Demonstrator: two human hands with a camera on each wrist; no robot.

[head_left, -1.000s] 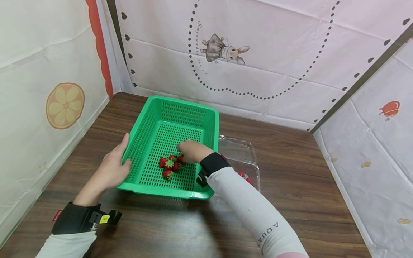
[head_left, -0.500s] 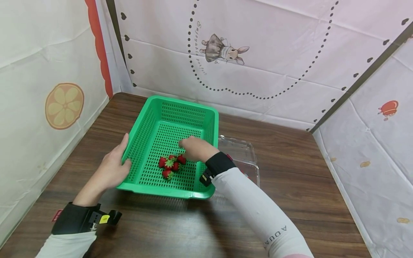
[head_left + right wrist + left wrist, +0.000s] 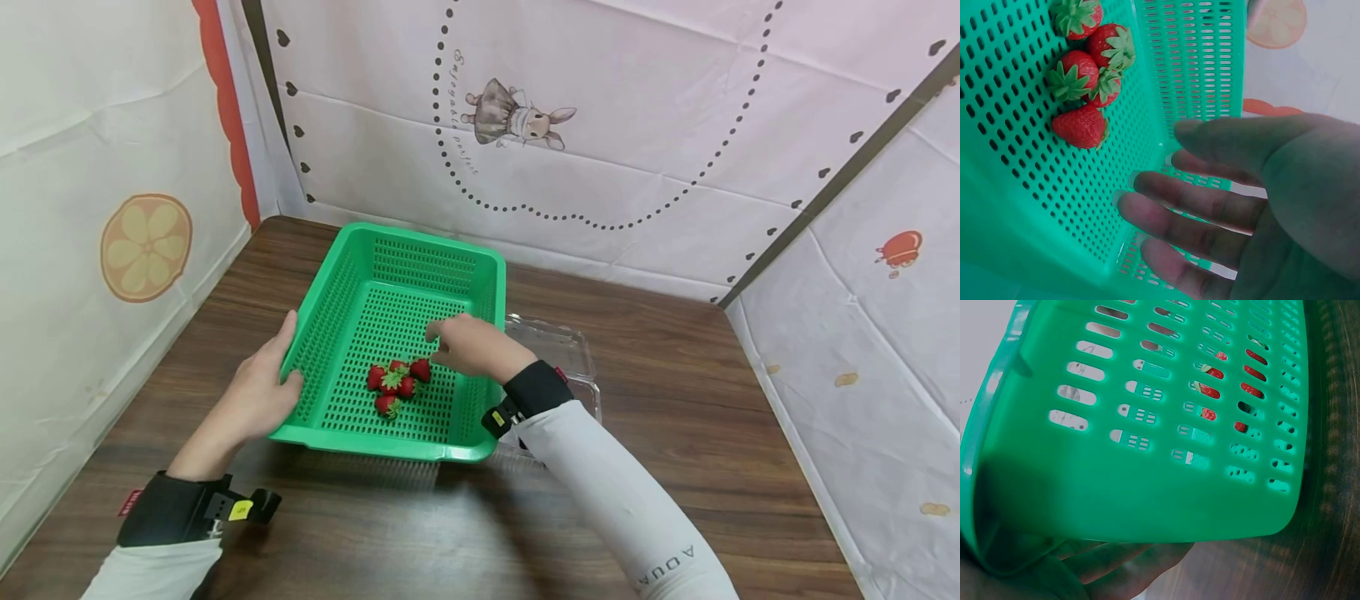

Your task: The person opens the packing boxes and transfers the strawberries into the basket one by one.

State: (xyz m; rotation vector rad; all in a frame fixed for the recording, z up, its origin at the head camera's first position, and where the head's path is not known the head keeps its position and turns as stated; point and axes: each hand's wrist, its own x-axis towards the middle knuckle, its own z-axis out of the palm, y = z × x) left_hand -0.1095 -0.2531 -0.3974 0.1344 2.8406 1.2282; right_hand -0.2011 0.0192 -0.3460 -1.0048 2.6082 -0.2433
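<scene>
A green slotted basket stands on the wooden table, holding several red strawberries in a small cluster near its front. My left hand grips the basket's left rim, thumb over the edge; in the left wrist view its fingers lie under the basket wall, and the berries show through the slots. My right hand hovers over the basket's right half, a little right of the berries, fingers relaxed and holding nothing. The right wrist view shows its spread fingers beside the strawberries.
A clear plastic clamshell box lies open just right of the basket, partly hidden by my right forearm. Printed cloth walls close in the table on the left, back and right. Bare wood stretches along the front and right.
My right hand has lifted off the strawberry cluster and drawn back to the right, leaving a berry there. The left hand and the basket have stayed put.
</scene>
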